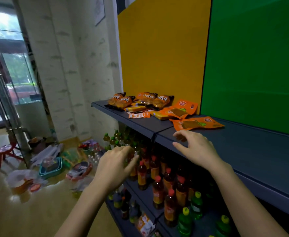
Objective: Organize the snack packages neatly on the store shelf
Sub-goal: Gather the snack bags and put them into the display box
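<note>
**While both hands hang empty, snack pkgs lie bunched at shelf's far end**

Since the tall yellow backboard panel (pixel 164 48) and the tall green backboard panel (pixel 256 57) close off the rear, stock can only go on from the front. The dark blue-grey metal top shelf (pixel 243 151) runs under both. Its long stretch below the green is prob. where neat rows are meant to go.

One level down, red-capped amber drink bottles (pixel 157 190) and green bottles w/ yellow caps (pixel 196 206) stand upright in ranks, so that level looks sorted.

The snack pkgs all lie on the top shelf at its far end, against the yellow panel, overlapping w/ no rows:
- puffy clear-and-orange bags (pixel 123 100) w/ black ends sit at the back;
- flat orange pouches (pixel 179 111) w/ clear windows sprawl nearest, one past the seam btwn shelf sections;
- flat yellow bricks (pixel 134 108) and small orange-white sachets (pixel 138 115) are tucked among them.

R hand (pixel 196 147) hovers over the shelf's front edge, near the closest pouch. Its fingers are spread and half bent, gripping nothing, and it looks poised to take that pouch. L hand (pixel 116 165) is lower, in front of the bottle level, fingers loosely curled and also empty. Whether it touches a bottle, can't tell.
</note>
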A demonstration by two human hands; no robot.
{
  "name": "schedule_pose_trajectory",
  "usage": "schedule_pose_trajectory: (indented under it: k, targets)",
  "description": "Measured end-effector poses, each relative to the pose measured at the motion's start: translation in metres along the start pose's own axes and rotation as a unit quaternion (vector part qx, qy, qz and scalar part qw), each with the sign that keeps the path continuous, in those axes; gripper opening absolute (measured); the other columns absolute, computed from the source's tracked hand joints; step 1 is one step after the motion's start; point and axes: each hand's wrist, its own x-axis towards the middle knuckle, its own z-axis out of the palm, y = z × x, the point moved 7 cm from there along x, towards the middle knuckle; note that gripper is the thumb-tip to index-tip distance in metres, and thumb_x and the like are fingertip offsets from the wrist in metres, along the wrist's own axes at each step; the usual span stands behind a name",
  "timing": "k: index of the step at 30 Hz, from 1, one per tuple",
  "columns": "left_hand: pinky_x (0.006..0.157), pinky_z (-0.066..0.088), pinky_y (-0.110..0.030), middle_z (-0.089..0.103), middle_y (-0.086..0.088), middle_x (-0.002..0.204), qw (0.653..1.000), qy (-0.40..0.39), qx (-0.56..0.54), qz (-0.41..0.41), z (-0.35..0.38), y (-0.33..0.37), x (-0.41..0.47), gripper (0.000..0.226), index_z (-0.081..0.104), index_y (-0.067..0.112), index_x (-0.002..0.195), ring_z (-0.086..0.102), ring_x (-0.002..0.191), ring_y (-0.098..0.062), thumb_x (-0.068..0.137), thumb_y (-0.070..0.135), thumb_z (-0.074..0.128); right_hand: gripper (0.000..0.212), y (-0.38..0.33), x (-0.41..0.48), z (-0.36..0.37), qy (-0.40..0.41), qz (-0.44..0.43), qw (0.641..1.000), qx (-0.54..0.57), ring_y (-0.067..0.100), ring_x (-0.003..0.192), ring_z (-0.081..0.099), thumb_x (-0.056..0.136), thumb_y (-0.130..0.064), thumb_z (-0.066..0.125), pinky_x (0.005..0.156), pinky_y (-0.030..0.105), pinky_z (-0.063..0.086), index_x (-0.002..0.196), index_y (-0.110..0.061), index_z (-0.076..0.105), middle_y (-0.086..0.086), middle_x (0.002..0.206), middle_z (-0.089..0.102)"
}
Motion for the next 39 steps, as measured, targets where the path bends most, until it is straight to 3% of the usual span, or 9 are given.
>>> schedule_pose_trajectory:
  k: [7, 16, 27, 31, 35, 39]
  targets:
    - [0.068, 0.046, -0.032, 0.067, 0.003, 0.086, 0.999, 0.007, -0.037, 0.016, 0.038, -0.064, 0.072, 0.059, 0.064, 0.018, 0.093, 0.062, 0.085, -0.018, 0.082, 0.059, 0.023, 0.031, -0.001, 0.084, 0.030, 0.004, 0.019, 1.000, -0.017, 0.012, 0.107, 0.058, 0.089, -0.040, 0.057, 0.087, 0.037, 0.051, 0.118, -0.029, 0.057, -0.011, 0.113, 0.063]
    - [0.082, 0.045, -0.031, 0.063, 0.004, 0.110, 0.996, -0.006, -0.071, 0.057, 0.109, -0.116, 0.212, 0.034, 0.058, 0.021, 0.107, 0.055, 0.107, -0.017, 0.093, 0.047, 0.041, 0.032, 0.027, 0.207, 0.053, 0.015, 0.063, 0.998, -0.022, 0.011, 0.098, 0.059, 0.088, -0.032, 0.061, 0.086, 0.030, 0.050, 0.118, -0.021, 0.059, -0.005, 0.107, 0.064]
    - [0.085, 0.044, -0.037, 0.059, -0.009, 0.118, 0.984, -0.002, -0.174, 0.034, 0.169, -0.177, 0.362, 0.040, 0.054, 0.008, 0.116, 0.052, 0.111, -0.025, 0.091, 0.040, 0.052, 0.032, 0.050, 0.340, 0.086, 0.047, 0.153, 0.987, -0.026, 0.015, 0.091, 0.057, 0.088, -0.031, 0.061, 0.077, 0.031, 0.046, 0.117, -0.016, 0.059, -0.003, 0.099, 0.061]
    - [0.090, 0.041, -0.034, 0.055, -0.011, 0.127, 0.960, -0.032, -0.276, 0.019, 0.193, -0.190, 0.409, 0.045, 0.049, 0.005, 0.122, 0.051, 0.117, -0.026, 0.091, 0.037, 0.055, 0.042, 0.059, 0.375, 0.098, 0.043, 0.214, 0.975, -0.041, 0.023, 0.106, 0.058, 0.089, -0.037, 0.059, 0.086, 0.033, 0.045, 0.123, -0.012, 0.056, 0.006, 0.117, 0.063]
    - [0.092, 0.040, -0.034, 0.046, -0.015, 0.135, 0.921, -0.119, -0.370, -0.028, 0.224, -0.203, 0.457, 0.060, 0.035, 0.001, 0.132, 0.047, 0.117, -0.027, 0.090, 0.038, 0.057, 0.056, 0.065, 0.401, 0.112, 0.022, 0.296, 0.954, -0.038, 0.029, 0.120, 0.051, 0.091, -0.046, 0.051, 0.096, 0.034, 0.041, 0.130, -0.006, 0.050, 0.013, 0.132, 0.055]
    - [0.104, 0.035, -0.037, 0.031, -0.019, 0.149, 0.879, -0.198, -0.430, -0.059, 0.258, -0.209, 0.497, 0.082, 0.013, -0.004, 0.143, 0.035, 0.134, -0.033, 0.089, 0.035, 0.060, 0.068, 0.072, 0.419, 0.132, 0.044, 0.367, 0.929, -0.001, 0.032, 0.118, 0.054, 0.089, -0.054, 0.049, 0.098, 0.038, 0.042, 0.125, 0.003, 0.053, 0.019, 0.130, 0.057]
